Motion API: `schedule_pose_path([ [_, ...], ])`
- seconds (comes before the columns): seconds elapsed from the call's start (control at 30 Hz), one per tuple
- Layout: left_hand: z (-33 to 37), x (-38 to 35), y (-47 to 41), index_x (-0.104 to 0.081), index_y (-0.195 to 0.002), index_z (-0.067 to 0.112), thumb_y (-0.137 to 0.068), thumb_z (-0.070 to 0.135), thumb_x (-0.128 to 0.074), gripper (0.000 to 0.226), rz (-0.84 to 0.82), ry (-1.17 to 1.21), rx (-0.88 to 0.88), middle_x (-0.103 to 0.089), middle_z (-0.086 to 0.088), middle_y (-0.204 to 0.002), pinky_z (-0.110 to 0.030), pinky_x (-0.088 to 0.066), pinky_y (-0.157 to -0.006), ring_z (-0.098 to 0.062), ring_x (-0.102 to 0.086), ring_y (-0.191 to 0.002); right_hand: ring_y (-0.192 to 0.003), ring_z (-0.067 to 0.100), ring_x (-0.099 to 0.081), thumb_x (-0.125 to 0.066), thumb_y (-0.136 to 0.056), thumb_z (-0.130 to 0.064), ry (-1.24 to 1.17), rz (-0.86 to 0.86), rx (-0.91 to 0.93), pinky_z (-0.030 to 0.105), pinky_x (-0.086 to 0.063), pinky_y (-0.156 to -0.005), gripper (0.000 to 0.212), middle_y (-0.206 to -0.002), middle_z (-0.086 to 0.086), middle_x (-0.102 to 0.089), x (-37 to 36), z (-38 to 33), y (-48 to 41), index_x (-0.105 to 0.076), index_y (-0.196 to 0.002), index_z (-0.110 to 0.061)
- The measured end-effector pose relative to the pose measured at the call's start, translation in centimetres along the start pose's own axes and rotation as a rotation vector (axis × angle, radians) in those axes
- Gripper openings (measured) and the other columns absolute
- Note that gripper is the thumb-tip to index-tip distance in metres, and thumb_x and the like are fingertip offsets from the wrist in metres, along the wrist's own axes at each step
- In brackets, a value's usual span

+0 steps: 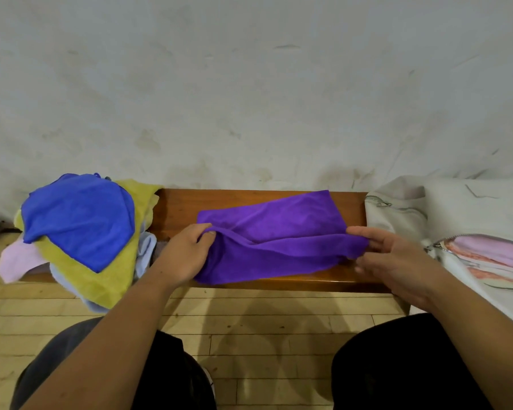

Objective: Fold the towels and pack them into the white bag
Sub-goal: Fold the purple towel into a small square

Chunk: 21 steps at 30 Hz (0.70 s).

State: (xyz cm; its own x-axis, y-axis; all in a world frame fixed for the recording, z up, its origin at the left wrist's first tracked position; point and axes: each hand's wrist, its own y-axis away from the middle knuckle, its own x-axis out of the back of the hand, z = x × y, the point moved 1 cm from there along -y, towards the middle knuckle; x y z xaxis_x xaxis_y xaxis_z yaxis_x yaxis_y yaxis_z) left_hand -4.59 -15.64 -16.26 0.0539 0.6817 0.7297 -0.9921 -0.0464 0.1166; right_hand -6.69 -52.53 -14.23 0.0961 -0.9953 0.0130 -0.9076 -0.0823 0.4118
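A brown bench (178,208) sits by a gray wall (249,84). The purple towel (279,232) lies on it, half folded. My left grip (187,255) and my right grip (397,261) each pinch one end. Next I should fold it smaller for the white bag (456,208) beside it.

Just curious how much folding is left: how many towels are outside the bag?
5 visible: the purple towel spread on the bench; blue towel, yellow towel, pink towel and pale blue towel heaped at its left end. More may hide underneath.
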Motion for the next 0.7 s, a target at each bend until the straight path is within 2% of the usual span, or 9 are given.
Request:
schedule_pose_path([
  [0.1,0.1,-0.7,-0.8,-0.065,-0.111,0.015,-0.106,0.030,-0.045,0.026,-0.078,-0.003,-0.028,-0.057,0.014,-0.108,-0.028,-0.038,-0.098,-0.003,-0.053,-0.101,-0.077,0.010,-0.068,-0.074,-0.086,0.000,0.648,0.153,0.111,0.011,-0.048,-0.056,0.047,-0.100,-0.002,-0.070,0.8,-0.6,-1.4,-0.065,-0.116,-0.035],
  [0.17,-0.2,-1.2,-1.1,-0.067,-0.106,0.011,-0.106,0.028,-0.046,0.027,-0.110,-0.050,-0.042,-0.059,0.013,-0.121,-0.020,-0.029,-0.098,0.001,-0.050,-0.119,-0.080,0.004,-0.059,-0.076,-0.086,-0.009,0.889,0.224,0.169,0.011,-0.040,-0.057,0.048,-0.098,-0.007,-0.064,1.1,-0.3,-2.4,-0.060,-0.117,-0.042],
  [0.27,-0.7,-1.6,-1.5,-0.068,-0.106,0.016,-0.106,0.030,-0.045,0.027,-0.182,-0.103,-0.020,-0.038,-0.003,-0.158,-0.023,-0.021,-0.112,-0.012,-0.021,-0.151,-0.081,0.003,-0.054,-0.076,-0.082,-0.007,0.939,0.295,0.261,0.016,-0.038,-0.067,0.048,-0.106,-0.005,-0.061,0.9,1.0,-3.4,-0.065,-0.121,-0.033],
  [0.33,-0.9,-1.7,-1.6,-0.066,-0.112,0.027,-0.106,0.033,-0.044,0.024,-0.228,-0.126,0.013,-0.025,-0.005,-0.165,-0.031,-0.014,-0.121,-0.017,-0.010,-0.155,-0.082,0.001,-0.053,-0.073,-0.079,0.000,0.929,0.280,0.268,0.011,-0.036,-0.068,0.055,-0.105,-0.008,-0.055,0.5,1.6,-3.5,-0.065,-0.126,-0.028],
  [0.43,-0.2,-1.6,-1.5,-0.066,-0.124,0.017,-0.107,0.032,-0.043,0.032,-0.220,-0.117,0.010,-0.027,-0.005,-0.164,-0.028,-0.011,-0.120,-0.016,-0.011,-0.154,-0.081,0.001,-0.051,-0.070,-0.081,0.003,0.923,0.275,0.257,0.013,-0.036,-0.069,0.056,-0.105,-0.008,-0.055,0.3,1.9,-3.1,-0.063,-0.129,-0.026],
  [0.5,0.4,-1.1,-1.3,-0.067,-0.120,0.012,-0.107,0.029,-0.042,0.032,-0.167,-0.080,0.015,-0.045,-0.004,-0.154,-0.023,-0.020,-0.113,-0.014,-0.026,-0.149,-0.081,0.001,-0.052,-0.070,-0.083,0.002,0.900,0.288,0.258,0.012,-0.037,-0.067,0.055,-0.105,-0.007,-0.058,0.5,1.9,-2.9,-0.063,-0.128,-0.027],
  [0.57,0.4,-0.7,-1.4,-0.064,-0.101,0.010,-0.106,0.031,-0.044,0.029,-0.087,-0.015,0.050,-0.065,-0.005,-0.118,-0.030,-0.037,-0.093,-0.022,-0.054,-0.123,-0.082,0.001,-0.055,-0.070,-0.086,0.000,0.874,0.304,0.251,0.009,-0.039,-0.066,0.051,-0.104,-0.007,-0.060,0.9,1.8,-2.6,-0.063,-0.128,-0.029],
  [0.63,0.2,-0.3,-1.4,-0.058,-0.087,0.003,-0.103,0.035,-0.047,0.038,-0.005,0.081,0.067,-0.060,-0.012,-0.082,-0.038,-0.039,-0.071,-0.028,-0.057,-0.083,-0.084,0.003,-0.057,-0.072,-0.088,-0.004,0.845,0.331,0.261,0.013,-0.042,-0.070,0.047,-0.105,-0.009,-0.063,1.1,1.8,-2.1,-0.065,-0.126,-0.031],
  [0.7,0.2,0.1,-1.3,-0.055,-0.084,0.003,-0.097,0.045,-0.051,0.045,0.051,0.185,0.094,-0.054,-0.014,-0.073,-0.043,-0.041,-0.066,-0.032,-0.052,-0.073,-0.088,0.004,-0.059,-0.074,-0.088,-0.007,0.798,0.371,0.309,0.016,-0.045,-0.074,0.042,-0.104,-0.009,-0.066,1.2,1.7,-1.8,-0.068,-0.121,-0.033],
])
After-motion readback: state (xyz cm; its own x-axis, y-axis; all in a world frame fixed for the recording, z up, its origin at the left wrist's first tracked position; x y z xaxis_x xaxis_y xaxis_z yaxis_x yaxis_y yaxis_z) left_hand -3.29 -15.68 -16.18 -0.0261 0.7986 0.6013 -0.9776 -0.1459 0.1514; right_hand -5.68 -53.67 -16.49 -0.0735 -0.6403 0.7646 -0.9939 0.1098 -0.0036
